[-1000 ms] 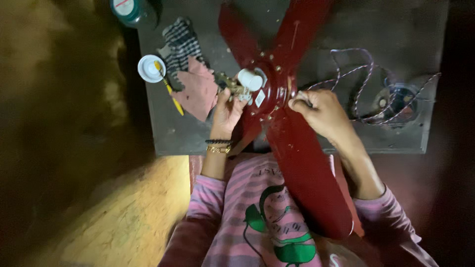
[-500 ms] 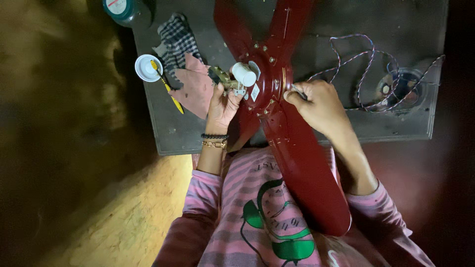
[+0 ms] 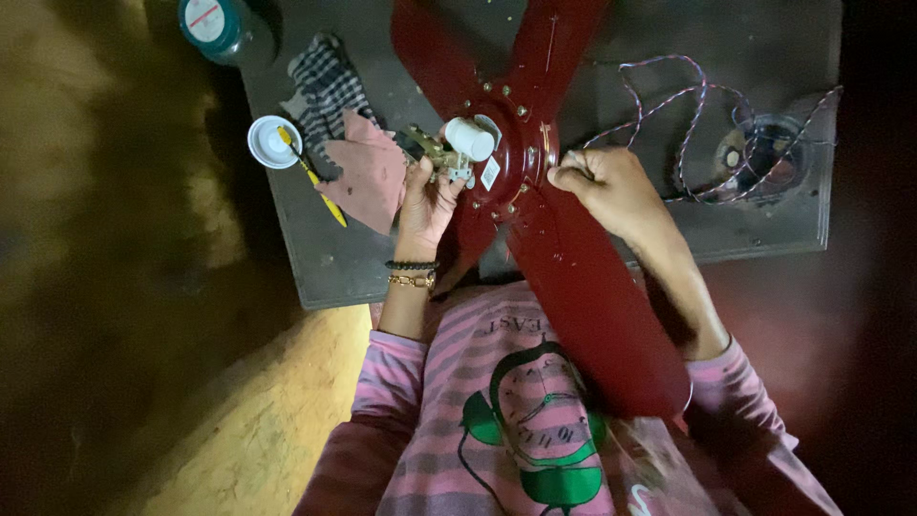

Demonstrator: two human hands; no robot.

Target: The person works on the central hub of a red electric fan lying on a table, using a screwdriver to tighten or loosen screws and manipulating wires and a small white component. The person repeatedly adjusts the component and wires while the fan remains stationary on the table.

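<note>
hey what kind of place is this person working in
Probably a small repair spot, perhaps at home, though that is a guess. A red ceiling fan lies on a dark worktable with loose twisted wire, rags and a small yellow tool. Left hand and right hand work at its hub.

The person wore a pink shirt (image 3: 497,420) with grey stripes and long sleeves. A green picture (image 3: 535,420) sat on its front. The left hand (image 3: 427,201) had a black bead band (image 3: 412,265) and a gold bracelet (image 3: 412,281) at its wrist, toward six o'clock.

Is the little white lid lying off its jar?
Yes, off. The white lid lies alone on the table, open side up, with a yellow stick resting across it.
</note>
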